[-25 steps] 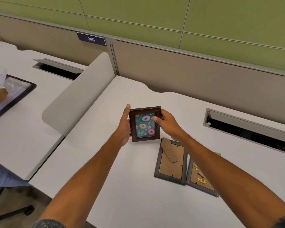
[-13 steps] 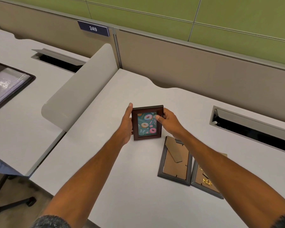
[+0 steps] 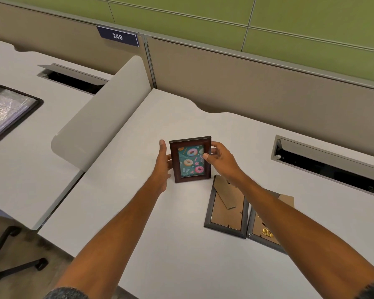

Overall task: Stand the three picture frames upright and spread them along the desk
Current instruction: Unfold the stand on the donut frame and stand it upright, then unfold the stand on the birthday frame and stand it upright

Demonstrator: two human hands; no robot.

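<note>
A dark brown picture frame (image 3: 190, 159) with a doughnut print stands upright on the white desk (image 3: 160, 234), its picture facing me. My left hand (image 3: 164, 162) rests against its left edge and my right hand (image 3: 219, 157) grips its right edge, thumb on the front. Two grey frames lie face down to the right: one (image 3: 226, 207) with its cardboard stand showing, the other (image 3: 266, 231) partly hidden under my right forearm.
A curved grey divider (image 3: 99, 126) separates this desk from the left one, which carries a dark tray (image 3: 11, 113). Cable slots (image 3: 328, 165) open at the back right and back left. A brown partition wall (image 3: 246, 83) runs along the rear. A chair base (image 3: 13, 262) sits below left.
The brown frame has come down from a lifted, tilted hold to standing on the desk. Both hands stayed at its sides. The view shifted slightly right.
</note>
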